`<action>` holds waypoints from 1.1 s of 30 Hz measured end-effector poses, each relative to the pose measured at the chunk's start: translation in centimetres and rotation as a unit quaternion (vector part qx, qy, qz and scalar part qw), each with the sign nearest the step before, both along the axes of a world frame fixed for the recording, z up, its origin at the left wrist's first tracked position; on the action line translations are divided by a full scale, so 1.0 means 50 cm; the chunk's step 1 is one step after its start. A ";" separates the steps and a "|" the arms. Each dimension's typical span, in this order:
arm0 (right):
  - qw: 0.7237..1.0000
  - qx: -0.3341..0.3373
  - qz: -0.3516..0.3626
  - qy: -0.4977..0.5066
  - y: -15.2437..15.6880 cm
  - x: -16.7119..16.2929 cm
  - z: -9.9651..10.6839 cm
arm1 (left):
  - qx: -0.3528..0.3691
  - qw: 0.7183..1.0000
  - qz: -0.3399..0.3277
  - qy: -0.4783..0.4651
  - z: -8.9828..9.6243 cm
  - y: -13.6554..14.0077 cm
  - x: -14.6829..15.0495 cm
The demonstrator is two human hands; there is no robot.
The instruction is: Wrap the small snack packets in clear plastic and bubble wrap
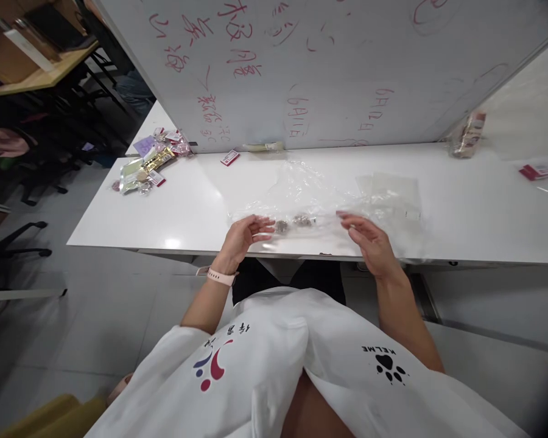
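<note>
Clear plastic bags [301, 182] lie crumpled on the white table in front of me. Two small brownish lumps, a left one [282, 227] and a right one [302, 220], are by the near edge of the plastic, and I cannot tell whether they are inside it. My left hand [248, 234] is just left of the lumps, its fingers stretched out and apart, nothing gripped. Farther right, my right hand [368, 240] hovers by the plastic with fingers loosely bent and thumb apart. Flat clear bags [390, 191] lie beyond it.
A whiteboard [274, 79] with red writing stands along the table's back. Several small packets [153, 161] are heaped at the left end. A red-and-white card [229, 158], a wrapped package [469, 137] and a red-edged packet [541, 172] lie farther back. The table's front edge [173, 250] is close to me.
</note>
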State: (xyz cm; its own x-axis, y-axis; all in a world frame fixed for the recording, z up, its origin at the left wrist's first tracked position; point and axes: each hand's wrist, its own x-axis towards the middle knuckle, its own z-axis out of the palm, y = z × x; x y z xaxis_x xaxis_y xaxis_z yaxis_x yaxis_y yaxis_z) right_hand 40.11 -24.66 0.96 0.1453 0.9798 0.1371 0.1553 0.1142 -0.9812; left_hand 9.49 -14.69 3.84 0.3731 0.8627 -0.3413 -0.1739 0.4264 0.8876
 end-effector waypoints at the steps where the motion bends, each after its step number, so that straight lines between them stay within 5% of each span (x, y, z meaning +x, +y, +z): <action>1: 0.998 0.015 -0.014 -0.064 0.026 0.005 0.003 | 0.012 1.000 0.010 0.006 -0.008 0.020 0.011; 4: 0.955 0.042 -0.111 -0.273 0.094 0.008 -0.005 | 0.072 0.991 0.026 0.109 -0.042 0.045 0.041; 6: 0.916 0.074 -0.148 -0.366 0.120 -0.006 -0.017 | 0.175 0.962 0.017 0.209 -0.065 0.032 0.057; 10: 0.893 0.135 0.049 -0.427 0.131 -0.048 -0.041 | 0.472 0.831 -0.090 0.281 -0.099 -0.008 0.084; 12: 0.878 0.122 0.133 -0.443 0.129 -0.059 -0.051 | 0.551 0.768 -0.157 0.287 -0.113 -0.010 0.093; 14: 0.875 0.087 0.155 -0.450 0.131 -0.057 -0.062 | 0.572 0.739 -0.180 0.308 -0.125 0.002 0.095; 18: 0.885 0.056 0.131 -0.442 0.143 -0.043 -0.077 | 0.532 0.753 -0.155 0.354 -0.133 0.042 0.084; 23: 0.892 0.036 0.061 -0.446 0.160 -0.042 -0.077 | 0.410 0.823 -0.121 0.374 -0.101 0.076 0.067; 27: 0.900 -0.085 0.056 -0.424 0.178 -0.046 -0.066 | 0.309 0.863 -0.115 0.384 -0.073 0.104 0.071; 30: 0.885 -0.123 -0.002 -0.448 0.183 -0.053 -0.055 | 0.337 0.817 -0.107 0.456 -0.064 0.112 0.083; 33: 0.871 -0.001 -0.030 -0.491 0.167 -0.062 -0.053 | 0.458 0.736 -0.118 0.484 -0.070 0.091 0.087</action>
State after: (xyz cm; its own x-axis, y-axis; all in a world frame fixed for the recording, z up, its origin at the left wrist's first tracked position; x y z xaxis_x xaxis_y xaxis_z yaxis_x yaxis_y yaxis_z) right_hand 37.00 -16.29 -1.68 0.0112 0.9750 0.2220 0.9247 0.0744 -0.3733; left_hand 13.86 -10.12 0.36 0.5148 0.8460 0.1387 0.7120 -0.5121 0.4804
